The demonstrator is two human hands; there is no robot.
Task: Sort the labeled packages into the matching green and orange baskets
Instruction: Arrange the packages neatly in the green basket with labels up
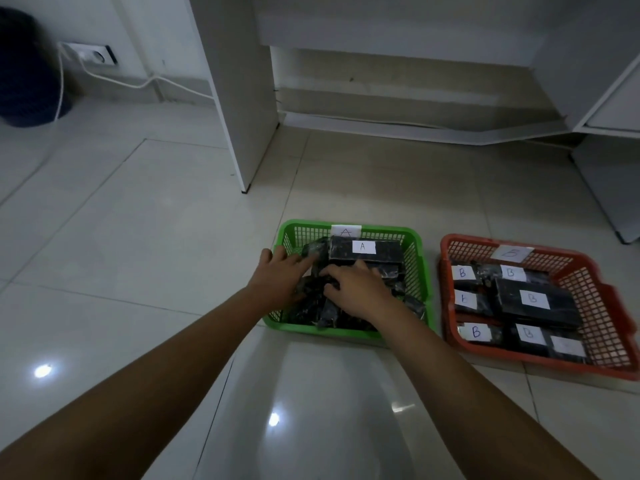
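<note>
Both forearms reach over the tiled floor (138, 237) into the green basket (420, 268). The left hand (277, 277) lies with fingers spread flat on the dark packages (311, 306), its grip released; the right hand (356, 289) curls its fingers over the pile, apparently grasping one. Behind them lies a package marked A (363, 249). To the right, the orange basket (588, 289) holds B packages (533, 303). The sorting looks nearly done; next, probably settling this pile and withdrawing.
</note>
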